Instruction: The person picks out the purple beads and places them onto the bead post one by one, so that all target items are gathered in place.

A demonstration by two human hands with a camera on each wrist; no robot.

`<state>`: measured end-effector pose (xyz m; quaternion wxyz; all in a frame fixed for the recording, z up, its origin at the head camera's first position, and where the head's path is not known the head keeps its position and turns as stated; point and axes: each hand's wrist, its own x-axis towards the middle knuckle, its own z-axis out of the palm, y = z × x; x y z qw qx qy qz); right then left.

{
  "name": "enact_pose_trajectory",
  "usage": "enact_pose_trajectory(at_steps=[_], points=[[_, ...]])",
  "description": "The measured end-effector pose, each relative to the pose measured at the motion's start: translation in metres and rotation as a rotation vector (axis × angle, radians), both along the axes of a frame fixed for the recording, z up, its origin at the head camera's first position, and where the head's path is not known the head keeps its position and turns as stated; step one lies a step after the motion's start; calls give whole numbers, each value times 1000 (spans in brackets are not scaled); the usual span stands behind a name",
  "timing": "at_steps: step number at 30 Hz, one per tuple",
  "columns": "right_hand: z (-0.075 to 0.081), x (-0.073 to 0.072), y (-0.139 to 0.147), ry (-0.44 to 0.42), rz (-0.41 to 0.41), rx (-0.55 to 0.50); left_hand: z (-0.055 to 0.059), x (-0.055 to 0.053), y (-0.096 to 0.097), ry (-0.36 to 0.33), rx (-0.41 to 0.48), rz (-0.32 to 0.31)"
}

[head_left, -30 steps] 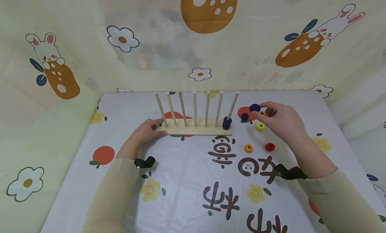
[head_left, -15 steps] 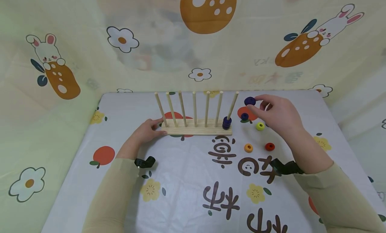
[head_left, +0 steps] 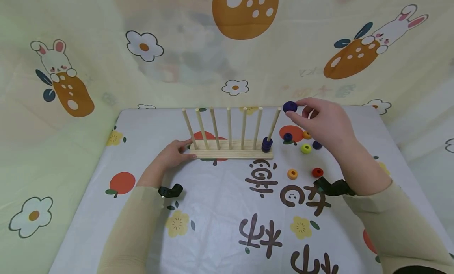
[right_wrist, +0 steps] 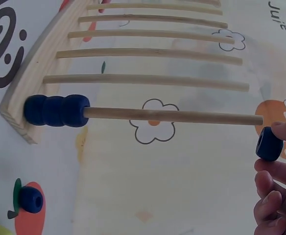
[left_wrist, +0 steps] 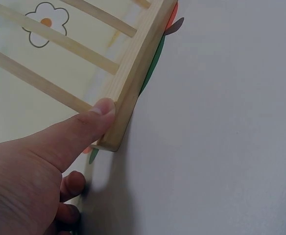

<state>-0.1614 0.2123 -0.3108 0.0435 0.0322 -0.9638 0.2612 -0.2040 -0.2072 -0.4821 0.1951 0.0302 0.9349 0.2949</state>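
Observation:
My right hand pinches a dark blue bead between thumb and finger, beside the top of the rightmost peg. In the right wrist view that bead sits just off the peg's tip. Three dark blue beads are stacked at the foot of this peg. The wooden peg rack has several upright pegs, and the others are bare. My left hand holds the rack's left end, its thumb lying on the base in the left wrist view.
Loose beads lie right of the rack: dark blue, another dark blue, yellow, orange, another orange and red. A printed cloth covers the table, and a patterned curtain hangs behind.
My right hand has risen and moved left with the bead, from above the loose beads to the rightmost peg's tip. The left hand and rack have stayed put.

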Motion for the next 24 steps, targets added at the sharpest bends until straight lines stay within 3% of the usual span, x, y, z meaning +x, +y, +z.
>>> enact_pose_trajectory(at_steps=[7, 24], points=[[6, -2, -6, -2, -10, 8, 1, 1, 0, -7, 2, 9], [5, -4, -15, -16, 12, 5, 5, 1, 1, 0, 0, -1]])
